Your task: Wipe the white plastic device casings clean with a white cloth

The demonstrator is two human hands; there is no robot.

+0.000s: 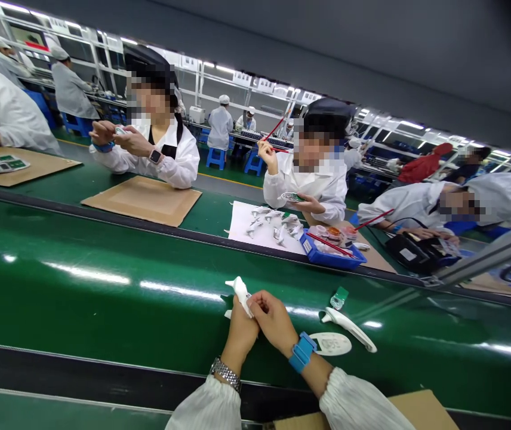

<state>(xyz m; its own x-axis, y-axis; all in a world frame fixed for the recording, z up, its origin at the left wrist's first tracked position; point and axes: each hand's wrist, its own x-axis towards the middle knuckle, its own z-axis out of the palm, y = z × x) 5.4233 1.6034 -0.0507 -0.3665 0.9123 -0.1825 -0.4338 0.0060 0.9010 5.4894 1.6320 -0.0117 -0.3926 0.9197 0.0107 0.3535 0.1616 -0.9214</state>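
My left hand is wrapped round a white plastic housing, shaped like an ear thermometer, whose pointed tip faces left. Against its lower right side, my right hand has thumb and forefinger pinched; any small part between them is hidden. Both hands are just above the green belt. Right of them lie another white curved housing, a flat oval white piece and a small part with a green circuit board. A bit of white shows behind my left hand, too covered to name.
Across the belt, co-workers in white coats sit at a bench with cardboard sheets. White parts lie on a paper sheet beside a blue bin holding red sticks. A metal post slants at right; cardboard lies near my right sleeve.
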